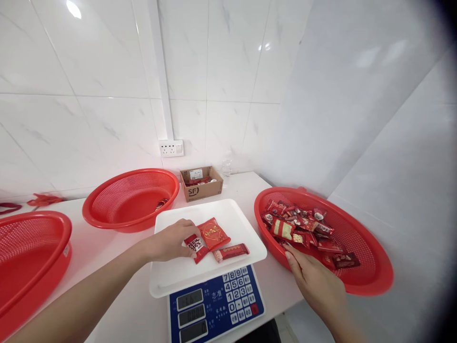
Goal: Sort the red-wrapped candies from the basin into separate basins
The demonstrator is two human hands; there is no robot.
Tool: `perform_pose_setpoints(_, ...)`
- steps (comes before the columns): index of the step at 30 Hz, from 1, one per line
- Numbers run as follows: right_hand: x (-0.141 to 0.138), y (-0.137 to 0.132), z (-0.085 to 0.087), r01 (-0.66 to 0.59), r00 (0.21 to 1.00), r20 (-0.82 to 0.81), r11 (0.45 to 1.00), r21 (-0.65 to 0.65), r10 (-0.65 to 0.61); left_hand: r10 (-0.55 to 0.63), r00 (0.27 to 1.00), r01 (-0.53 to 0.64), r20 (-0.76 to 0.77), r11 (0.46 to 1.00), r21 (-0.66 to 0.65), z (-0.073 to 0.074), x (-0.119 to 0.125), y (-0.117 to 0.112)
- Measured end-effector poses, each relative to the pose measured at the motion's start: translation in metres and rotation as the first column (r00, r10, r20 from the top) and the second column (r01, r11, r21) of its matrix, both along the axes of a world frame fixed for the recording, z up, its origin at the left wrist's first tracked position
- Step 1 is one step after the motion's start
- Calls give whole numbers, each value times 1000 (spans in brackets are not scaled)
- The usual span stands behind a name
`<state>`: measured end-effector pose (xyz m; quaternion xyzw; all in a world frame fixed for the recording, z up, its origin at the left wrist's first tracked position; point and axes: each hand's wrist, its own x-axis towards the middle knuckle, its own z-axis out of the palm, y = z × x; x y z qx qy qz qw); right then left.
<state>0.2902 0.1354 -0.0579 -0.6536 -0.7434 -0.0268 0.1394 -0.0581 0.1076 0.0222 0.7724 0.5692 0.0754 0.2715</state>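
Left hand point(173, 240): over the near-left part of the white tray point(228, 214), fingers curled narrow, holding the left end of a small red packet point(196, 247).
Small red packet: lies on the tray, tilted, touching the square red packet point(214, 233) just to its right.
Long red bar point(232, 251): on the tray, near side, just right of the small packet.
White tray: sits on top of the scale point(216, 307), whose blue keypad and displays face the near edge.
Right hand point(316, 281): back up, fingers fairly straight and close together, laid over the near rim of the right basket point(371, 281); the fingertips reach the wrapped sweets point(303, 228), but I cannot tell whether they grip one.
Wrapped sweets: heaped in the left half of the right basket.
Middle basket point(117, 209): far left of the tray, one packet inside.
Left basket point(21, 267): at the near-left edge.
Cardboard box point(202, 190): far side of the table point(100, 247), against the tiled wall, beside a clear bottle point(226, 166).
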Motion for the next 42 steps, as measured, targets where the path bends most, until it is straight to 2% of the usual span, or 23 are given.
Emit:
perform_pose_setpoints(7,-2,0,3,-4,1000,-16,1000,-30,4,18,1000,-18,-21,1000,21,-6,-1,-4)
perform_pose_setpoints(14,-1,-1,2,-1,1000,-8,1000,4,1,119,992,-121,-46,992,-37,-10,4,-10)
perform_pose_setpoints(17,0,0,2,-15,1000,-9,1000,21,15,142,987,-138,-70,989,58,-11,-2,-7)
perform_pose_setpoints(21,0,0,1,-13,1000,-22,1000,7,13,334,933,-292,-133,920,261,-9,-29,10)
perform_pose_setpoints(25,1,-1,0,-16,1000,-27,1000,-9,16,506,850,-430,-148,828,361,-2,-69,34)
perform_pose_setpoints(27,1,-1,0,-13,999,-31,1000,-11,13,559,816,-468,-148,788,400,2,-83,44)
perform_pose_setpoints(29,1,-1,0,-13,999,-34,1000,-7,13,564,812,-458,-153,777,433,4,-85,51)
perform_pose_setpoints(32,0,-1,1,-20,999,-28,1000,11,21,422,891,-320,-168,845,428,-1,-66,52)
perform_pose_setpoints(34,0,-1,1,-21,1000,-18,999,27,21,214,961,-140,-173,922,362,-6,-43,49)
perform_pose_setpoints(36,0,-1,1,-19,1000,-7,999,44,20,-65,986,101,-151,965,243,-11,-18,43)
perform_pose_setpoints(38,0,-1,-1,-22,1000,3,998,57,22,-275,955,289,-112,948,136,-13,4,39)
perform_pose_setpoints(39,1,0,-1,-25,1000,7,998,62,24,-330,938,340,-102,935,102,-13,13,38)
perform_pose_setpoints(42,1,0,-2,-31,999,10,998,60,30,-338,933,349,-123,933,83,-11,30,39)
